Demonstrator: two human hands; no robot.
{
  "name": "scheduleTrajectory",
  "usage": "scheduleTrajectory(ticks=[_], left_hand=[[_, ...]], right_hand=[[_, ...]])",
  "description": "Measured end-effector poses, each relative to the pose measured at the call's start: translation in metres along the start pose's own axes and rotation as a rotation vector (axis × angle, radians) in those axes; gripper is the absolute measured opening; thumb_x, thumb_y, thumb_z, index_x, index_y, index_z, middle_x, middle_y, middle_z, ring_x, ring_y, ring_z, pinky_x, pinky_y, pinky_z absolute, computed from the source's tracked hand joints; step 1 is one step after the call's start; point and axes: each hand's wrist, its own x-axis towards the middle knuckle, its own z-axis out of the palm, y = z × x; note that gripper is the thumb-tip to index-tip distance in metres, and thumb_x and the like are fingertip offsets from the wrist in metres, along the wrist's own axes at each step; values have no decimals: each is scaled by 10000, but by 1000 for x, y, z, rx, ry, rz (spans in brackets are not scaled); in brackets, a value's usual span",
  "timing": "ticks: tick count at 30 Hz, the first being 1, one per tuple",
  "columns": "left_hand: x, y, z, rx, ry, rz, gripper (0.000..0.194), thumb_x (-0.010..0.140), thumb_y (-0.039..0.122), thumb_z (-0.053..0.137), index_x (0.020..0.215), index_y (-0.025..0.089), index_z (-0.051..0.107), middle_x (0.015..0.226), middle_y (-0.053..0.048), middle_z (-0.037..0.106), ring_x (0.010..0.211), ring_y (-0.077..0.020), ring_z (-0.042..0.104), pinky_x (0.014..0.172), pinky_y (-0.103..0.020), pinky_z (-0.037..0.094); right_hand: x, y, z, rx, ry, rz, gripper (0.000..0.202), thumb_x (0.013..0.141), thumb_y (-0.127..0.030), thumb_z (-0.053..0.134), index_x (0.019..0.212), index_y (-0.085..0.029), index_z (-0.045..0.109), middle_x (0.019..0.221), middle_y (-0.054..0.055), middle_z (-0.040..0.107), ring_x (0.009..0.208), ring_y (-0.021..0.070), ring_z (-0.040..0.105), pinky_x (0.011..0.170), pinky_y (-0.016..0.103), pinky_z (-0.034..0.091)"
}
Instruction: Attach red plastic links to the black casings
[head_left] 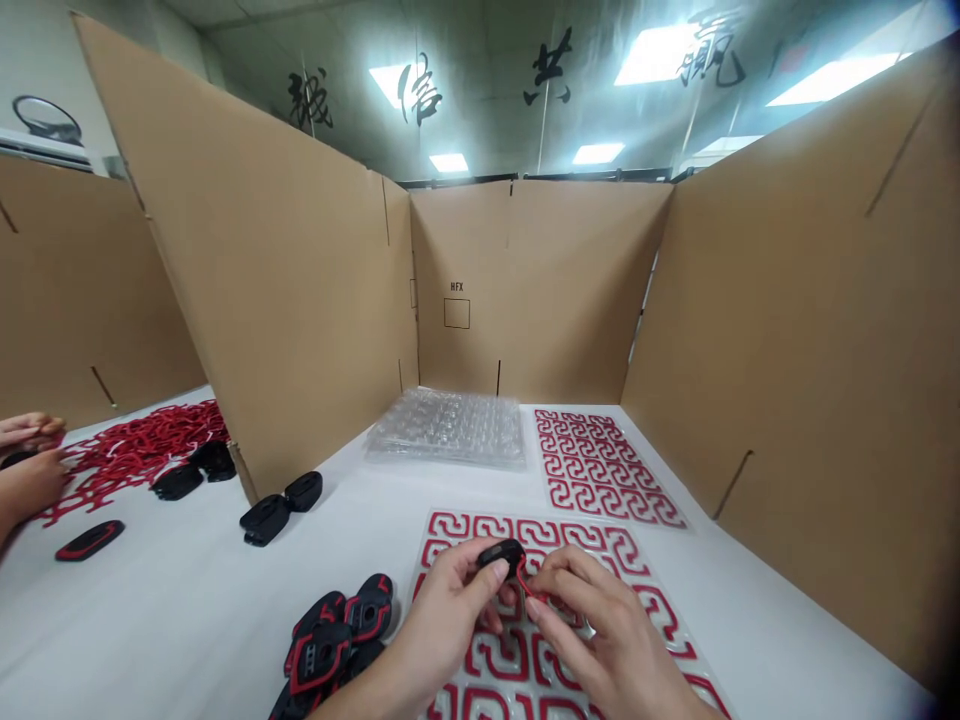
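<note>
A small black oval part is held between the thumb and fingers of my left hand, above the near sheet. From its right side a thin red strip hangs off. The thumb and index finger of my right hand pinch the strip's lower end. Beneath both hands lies a clear sheet with rows of red curved pieces. To the left of my left forearm is a pile of black parts with red trim.
Bubble wrap and a second sheet of red pieces lie farther back. Black parts sit by the left cardboard divider. Beyond it are another person's hands, a red heap and a black-and-red part.
</note>
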Motion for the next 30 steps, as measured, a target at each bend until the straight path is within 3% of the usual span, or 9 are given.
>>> scheduleTrajectory(ticks=[5, 9, 13, 18, 25, 30], left_hand=[[-2, 5, 0, 11, -104, -20, 372, 753, 433, 720, 1010, 164, 730, 886, -63, 702, 771, -188, 615, 649, -284, 510], [-2, 6, -3, 50, -75, 10, 303, 778, 367, 697, 998, 164, 743, 871, -49, 719, 802, -179, 611, 789, -300, 479], [-2, 8, -4, 109, -55, 32, 295, 799, 355, 672, 1014, 166, 744, 885, -47, 721, 788, -174, 600, 789, -299, 473], [-4, 11, -2, 110, -146, 42, 311, 818, 373, 657, 1040, 170, 737, 946, -60, 731, 871, -207, 640, 861, -349, 493], [-2, 5, -2, -3, -41, -30, 401, 763, 423, 721, 1064, 157, 715, 1008, -97, 722, 898, -224, 655, 780, -343, 539], [-1, 3, -4, -5, -66, -27, 366, 784, 395, 704, 1063, 159, 714, 1028, -102, 720, 896, -219, 664, 733, -310, 538]], right_hand=[[0, -1, -1, 2, -6, 8, 195, 986, -241, 466, 866, -220, 618, 883, 38, 591, 803, 164, 591, 738, 277, 476], [1, -5, -3, 35, -1, -3, 196, 991, -233, 459, 879, -217, 620, 904, 38, 587, 823, 159, 583, 752, 274, 473], [1, -7, -5, 43, 15, 10, 188, 995, -219, 447, 888, -210, 602, 919, 41, 587, 848, 162, 573, 771, 289, 473], [1, -3, -2, 12, -4, 9, 176, 996, -248, 454, 893, -210, 591, 926, 49, 593, 842, 172, 568, 746, 304, 476], [0, -2, 0, -84, -23, 19, 200, 1002, -223, 417, 898, -209, 587, 935, 48, 585, 840, 175, 566, 757, 311, 467], [1, -3, -1, -24, 15, 20, 211, 1008, -186, 374, 900, -212, 554, 918, 44, 572, 831, 171, 563, 750, 303, 460]])
